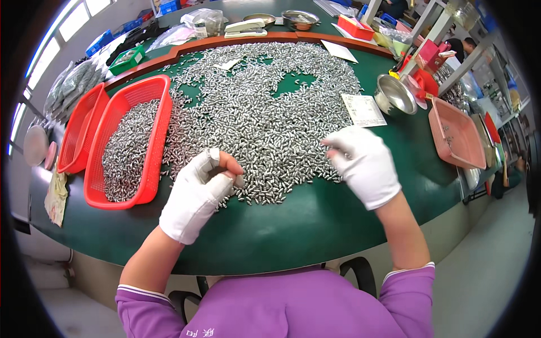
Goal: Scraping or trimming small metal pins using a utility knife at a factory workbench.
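The person's left hand (198, 191), in a white glove with the fingertips cut away, rests at the near left edge of a wide heap of small silvery metal pieces (265, 107) spread over the green table (270, 231). Its fingers are curled and the bare thumb and forefinger are pinched together, apparently on one or two pieces, though what lies between them is too small to make out. The right hand (363, 163), also gloved, hovers at the near right edge of the heap with fingers bent downward onto the pieces; whether it has any in its grasp cannot be told. The open fingertips likely give a surer feel on such small parts. Just left of the heap stands a red basket (155, 141) holding more of the same pieces, within easy reach of the left hand. A steel bowl (394, 96) and a paper slip (363, 110) sit far right.
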The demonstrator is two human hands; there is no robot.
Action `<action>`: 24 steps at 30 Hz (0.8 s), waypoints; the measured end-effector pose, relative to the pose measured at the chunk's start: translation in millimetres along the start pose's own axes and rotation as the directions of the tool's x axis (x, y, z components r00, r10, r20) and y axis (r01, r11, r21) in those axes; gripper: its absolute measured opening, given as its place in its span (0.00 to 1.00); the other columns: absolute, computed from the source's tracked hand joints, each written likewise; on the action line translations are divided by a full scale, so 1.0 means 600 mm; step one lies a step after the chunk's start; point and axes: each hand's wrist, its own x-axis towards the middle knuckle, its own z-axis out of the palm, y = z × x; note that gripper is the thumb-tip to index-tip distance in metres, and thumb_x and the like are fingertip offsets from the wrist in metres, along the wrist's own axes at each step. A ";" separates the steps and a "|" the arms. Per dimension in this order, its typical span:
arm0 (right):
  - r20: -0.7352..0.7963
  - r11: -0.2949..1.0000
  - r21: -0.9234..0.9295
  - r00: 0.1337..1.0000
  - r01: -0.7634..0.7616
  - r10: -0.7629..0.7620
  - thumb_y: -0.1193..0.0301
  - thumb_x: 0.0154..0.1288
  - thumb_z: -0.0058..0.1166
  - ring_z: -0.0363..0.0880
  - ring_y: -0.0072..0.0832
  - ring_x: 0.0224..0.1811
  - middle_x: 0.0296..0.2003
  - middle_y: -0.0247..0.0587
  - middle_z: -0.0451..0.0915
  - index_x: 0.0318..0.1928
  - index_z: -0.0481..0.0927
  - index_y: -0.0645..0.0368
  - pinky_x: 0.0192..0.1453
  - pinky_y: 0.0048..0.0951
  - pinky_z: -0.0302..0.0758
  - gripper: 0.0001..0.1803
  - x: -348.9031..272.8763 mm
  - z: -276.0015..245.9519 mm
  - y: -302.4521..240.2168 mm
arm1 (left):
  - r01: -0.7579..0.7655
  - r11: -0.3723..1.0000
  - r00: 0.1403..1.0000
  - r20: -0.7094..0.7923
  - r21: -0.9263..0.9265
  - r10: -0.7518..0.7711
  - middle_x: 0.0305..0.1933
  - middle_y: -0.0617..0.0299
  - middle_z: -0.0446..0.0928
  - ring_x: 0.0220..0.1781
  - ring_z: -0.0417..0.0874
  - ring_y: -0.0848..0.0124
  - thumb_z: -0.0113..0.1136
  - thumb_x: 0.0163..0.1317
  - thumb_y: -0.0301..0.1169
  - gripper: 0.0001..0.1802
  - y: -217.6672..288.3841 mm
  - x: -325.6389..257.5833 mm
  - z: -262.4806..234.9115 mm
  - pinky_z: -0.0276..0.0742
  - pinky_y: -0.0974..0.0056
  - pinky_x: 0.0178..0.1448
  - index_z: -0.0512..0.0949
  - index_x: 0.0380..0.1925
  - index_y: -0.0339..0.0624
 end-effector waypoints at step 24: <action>0.001 0.840 0.481 0.958 0.251 -0.287 0.75 0.49 0.66 0.79 0.39 0.31 0.30 0.37 0.79 0.34 0.81 0.57 0.37 0.37 0.77 0.10 0.021 0.074 -0.103 | 0.430 0.797 0.864 0.449 -0.425 -0.227 0.40 0.66 0.76 0.34 0.73 0.79 0.62 0.66 0.34 0.14 -0.055 -0.006 0.007 0.70 0.73 0.40 0.72 0.47 0.43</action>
